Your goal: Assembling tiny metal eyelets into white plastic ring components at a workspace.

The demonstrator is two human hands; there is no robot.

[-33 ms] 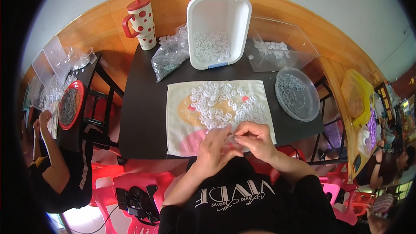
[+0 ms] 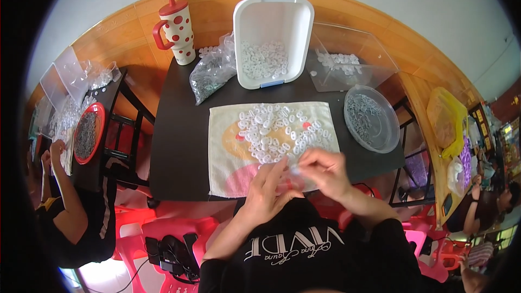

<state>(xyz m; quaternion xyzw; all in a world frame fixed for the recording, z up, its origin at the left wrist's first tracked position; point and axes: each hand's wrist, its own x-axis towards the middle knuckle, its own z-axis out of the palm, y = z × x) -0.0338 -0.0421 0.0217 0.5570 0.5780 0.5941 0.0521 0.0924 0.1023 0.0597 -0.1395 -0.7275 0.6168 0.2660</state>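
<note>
At the near edge of a cream and pink cloth, my left hand is curled, its fingers pointing up and its thumb to the right. Just right of it my right hand has its thumb and bent fingers drawn together, slightly blurred. A small whitish piece shows between the two hands. Whatever else the fingers hold is too small and blurred to name. Just beyond my fingertips, many small white oval plastic pieces with holes lie spread over the cloth.
A white bin of white pieces stands behind the cloth. Around it are a dotted tumbler, a clear bag, a clear box and a round tub of grey parts. At left, another person sits by a red tray.
My right hand has lifted slightly up and to the right, a little apart from the left. My left hand looks nearly the same.
</note>
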